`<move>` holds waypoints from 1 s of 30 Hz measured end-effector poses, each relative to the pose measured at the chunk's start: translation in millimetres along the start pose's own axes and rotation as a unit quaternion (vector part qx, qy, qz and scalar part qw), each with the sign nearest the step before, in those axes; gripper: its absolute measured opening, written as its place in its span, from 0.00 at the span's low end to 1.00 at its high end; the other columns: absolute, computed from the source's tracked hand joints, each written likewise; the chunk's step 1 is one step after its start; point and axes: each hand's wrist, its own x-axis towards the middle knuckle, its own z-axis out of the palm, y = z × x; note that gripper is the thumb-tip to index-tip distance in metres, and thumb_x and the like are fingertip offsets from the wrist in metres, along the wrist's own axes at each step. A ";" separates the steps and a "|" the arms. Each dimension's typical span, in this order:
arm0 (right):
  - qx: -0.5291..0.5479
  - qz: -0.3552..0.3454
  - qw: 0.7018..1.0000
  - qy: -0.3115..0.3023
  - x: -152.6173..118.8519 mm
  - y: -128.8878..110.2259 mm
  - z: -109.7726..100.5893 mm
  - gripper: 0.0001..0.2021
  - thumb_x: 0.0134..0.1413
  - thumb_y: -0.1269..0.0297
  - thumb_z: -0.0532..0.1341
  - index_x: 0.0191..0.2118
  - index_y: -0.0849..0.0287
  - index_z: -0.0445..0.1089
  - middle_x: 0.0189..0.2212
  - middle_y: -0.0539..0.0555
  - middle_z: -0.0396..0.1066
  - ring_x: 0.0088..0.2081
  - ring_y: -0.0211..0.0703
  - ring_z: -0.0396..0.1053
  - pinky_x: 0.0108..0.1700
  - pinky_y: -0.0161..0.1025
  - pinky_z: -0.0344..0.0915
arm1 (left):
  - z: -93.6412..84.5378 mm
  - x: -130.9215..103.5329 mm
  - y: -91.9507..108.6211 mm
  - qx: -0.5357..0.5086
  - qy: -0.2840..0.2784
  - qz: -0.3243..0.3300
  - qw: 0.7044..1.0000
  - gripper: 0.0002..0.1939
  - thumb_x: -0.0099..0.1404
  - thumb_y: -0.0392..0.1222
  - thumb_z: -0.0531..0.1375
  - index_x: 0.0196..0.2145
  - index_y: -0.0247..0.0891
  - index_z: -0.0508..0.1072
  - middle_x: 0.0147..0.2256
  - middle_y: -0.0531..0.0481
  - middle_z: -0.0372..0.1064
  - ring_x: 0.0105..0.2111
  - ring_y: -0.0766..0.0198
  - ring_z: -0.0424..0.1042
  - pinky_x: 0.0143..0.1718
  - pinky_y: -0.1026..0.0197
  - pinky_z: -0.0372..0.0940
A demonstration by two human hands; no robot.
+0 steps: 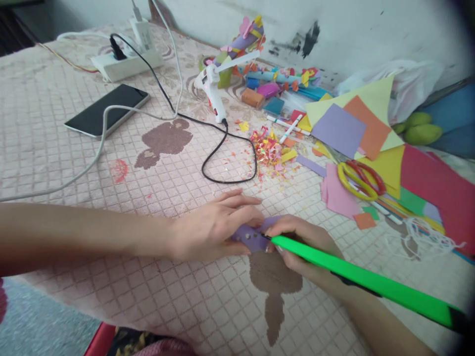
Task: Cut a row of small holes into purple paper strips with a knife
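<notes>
Two bare hands (218,225) gripping flat purple foam (253,239) and slim green tool (334,262)

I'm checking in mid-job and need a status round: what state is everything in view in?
Long bright-green tool: in the right hand, tip at the purple piece
Flat purple piece: under left-hand fingers
Black-screened phone: flat, screen dark
White plastic power strip: plugs inserted
White glue gun: stick loaded, heat unknown
Yellow-and-red scissor handles: at rest, blades unclear
</notes>
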 end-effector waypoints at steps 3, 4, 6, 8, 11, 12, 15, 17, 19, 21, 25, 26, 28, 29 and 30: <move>0.002 0.011 1.000 -0.005 -0.5 1.5 -0.1 0.13 0.56 0.78 0.60 0.41 0.50 0.70 0.29 0.45 0.76 0.31 0.36 0.75 0.36 0.34 0.71 | -4.2 8.5 -9.2 -0.033 -0.035 0.031 0.998 0.25 0.68 0.41 0.63 0.58 0.34 0.62 0.57 0.39 0.69 0.67 0.50 0.57 0.68 0.44 0.50; 0.004 0.014 1.000 -0.003 -0.6 1.5 0.2 0.14 0.56 0.78 0.60 0.41 0.50 0.70 0.29 0.45 0.76 0.31 0.35 0.75 0.36 0.33 0.71 | -5.7 11.3 -12.5 -0.047 -0.071 0.044 0.995 0.28 0.67 0.40 0.63 0.61 0.35 0.60 0.60 0.40 0.67 0.68 0.50 0.53 0.70 0.42 0.47; 0.005 0.016 1.000 0.004 -0.9 1.4 1.0 0.14 0.56 0.79 0.60 0.41 0.50 0.70 0.28 0.44 0.76 0.30 0.35 0.75 0.36 0.33 0.72 | -8.0 15.3 -18.0 -0.064 -0.121 0.050 0.989 0.31 0.68 0.40 0.62 0.65 0.37 0.55 0.63 0.42 0.64 0.71 0.49 0.47 0.71 0.37 0.39; 0.009 0.017 1.000 0.007 -1.8 1.8 1.7 0.13 0.56 0.78 0.59 0.41 0.51 0.70 0.28 0.45 0.76 0.29 0.35 0.75 0.35 0.33 0.72 | -9.0 16.8 -20.8 -0.067 -0.140 0.046 0.987 0.32 0.70 0.41 0.60 0.66 0.36 0.52 0.64 0.42 0.63 0.71 0.49 0.44 0.71 0.35 0.35; 0.014 0.023 1.000 0.005 -4.1 4.2 2.1 0.13 0.56 0.78 0.60 0.42 0.51 0.71 0.29 0.46 0.76 0.30 0.37 0.75 0.35 0.34 0.73 | -8.7 15.6 -20.6 -0.061 -0.132 0.041 0.989 0.33 0.70 0.41 0.60 0.66 0.35 0.52 0.63 0.42 0.64 0.72 0.50 0.44 0.71 0.37 0.34; 0.015 0.023 1.000 0.004 -4.7 5.1 2.2 0.14 0.56 0.78 0.60 0.42 0.51 0.71 0.29 0.47 0.76 0.31 0.38 0.75 0.35 0.35 0.73 | -8.5 14.8 -20.0 -0.059 -0.130 0.039 0.989 0.32 0.70 0.40 0.61 0.66 0.36 0.52 0.63 0.42 0.64 0.72 0.50 0.44 0.71 0.38 0.33; 0.017 0.021 1.000 0.008 -5.4 7.0 2.5 0.13 0.57 0.78 0.60 0.41 0.51 0.71 0.29 0.47 0.76 0.31 0.38 0.75 0.36 0.36 0.73 | -8.3 12.9 -18.3 -0.055 -0.127 0.033 0.990 0.32 0.69 0.41 0.61 0.66 0.37 0.53 0.63 0.44 0.64 0.71 0.50 0.44 0.71 0.39 0.31; 0.020 0.016 1.000 0.008 -5.2 7.0 2.6 0.13 0.57 0.78 0.60 0.41 0.50 0.70 0.29 0.46 0.76 0.31 0.38 0.75 0.36 0.36 0.73 | -8.2 12.7 -17.7 -0.052 -0.127 0.030 0.990 0.31 0.69 0.42 0.62 0.65 0.36 0.54 0.63 0.43 0.65 0.71 0.48 0.46 0.71 0.38 0.31; 0.021 0.016 1.000 0.008 -4.5 5.6 2.2 0.13 0.57 0.77 0.60 0.41 0.50 0.70 0.29 0.46 0.76 0.30 0.38 0.75 0.36 0.37 0.73 | -7.9 12.9 -17.4 -0.050 -0.124 0.028 0.991 0.31 0.69 0.41 0.62 0.64 0.37 0.54 0.63 0.44 0.65 0.71 0.48 0.46 0.71 0.38 0.31; 0.019 0.021 1.000 0.006 -3.4 3.3 1.5 0.12 0.57 0.77 0.60 0.41 0.51 0.71 0.28 0.46 0.76 0.29 0.38 0.75 0.34 0.36 0.72 | -7.1 12.8 -17.4 -0.048 -0.122 0.027 0.991 0.31 0.69 0.41 0.62 0.64 0.38 0.54 0.63 0.44 0.65 0.71 0.48 0.47 0.71 0.38 0.32; 0.016 0.022 1.000 0.007 -1.2 -0.2 0.9 0.12 0.57 0.77 0.59 0.40 0.51 0.70 0.28 0.46 0.76 0.28 0.37 0.74 0.31 0.34 0.71 | -5.5 11.3 -17.7 -0.040 -0.116 0.025 0.992 0.31 0.69 0.43 0.62 0.64 0.38 0.55 0.62 0.43 0.65 0.71 0.48 0.47 0.71 0.38 0.32; 0.015 0.021 1.000 0.008 -1.2 -0.1 1.0 0.12 0.57 0.77 0.59 0.40 0.51 0.70 0.28 0.46 0.76 0.27 0.37 0.74 0.31 0.34 0.71 | -5.2 10.9 -17.7 -0.038 -0.114 0.024 0.992 0.31 0.69 0.43 0.62 0.64 0.38 0.55 0.62 0.43 0.65 0.71 0.48 0.48 0.71 0.38 0.32; 0.013 0.020 1.000 0.011 -2.0 1.5 1.5 0.12 0.57 0.77 0.59 0.40 0.51 0.70 0.28 0.46 0.76 0.28 0.37 0.75 0.33 0.34 0.72 | -5.0 10.5 -17.5 -0.036 -0.113 0.024 0.993 0.31 0.69 0.43 0.62 0.64 0.37 0.55 0.62 0.42 0.65 0.71 0.48 0.48 0.71 0.38 0.32; 0.012 0.020 1.000 0.011 -2.7 2.7 1.7 0.12 0.57 0.77 0.59 0.40 0.50 0.70 0.28 0.45 0.76 0.29 0.37 0.75 0.34 0.35 0.72 | -4.9 10.5 -17.3 -0.035 -0.112 0.025 0.993 0.31 0.69 0.43 0.62 0.64 0.36 0.55 0.62 0.42 0.65 0.70 0.48 0.48 0.71 0.37 0.32; 0.011 0.020 1.000 0.009 -3.4 3.9 1.9 0.12 0.58 0.77 0.60 0.41 0.50 0.70 0.28 0.45 0.76 0.30 0.37 0.75 0.35 0.35 0.72 | -5.0 10.5 -16.8 -0.036 -0.110 0.026 0.993 0.31 0.69 0.43 0.62 0.64 0.36 0.56 0.62 0.42 0.65 0.70 0.47 0.48 0.71 0.37 0.33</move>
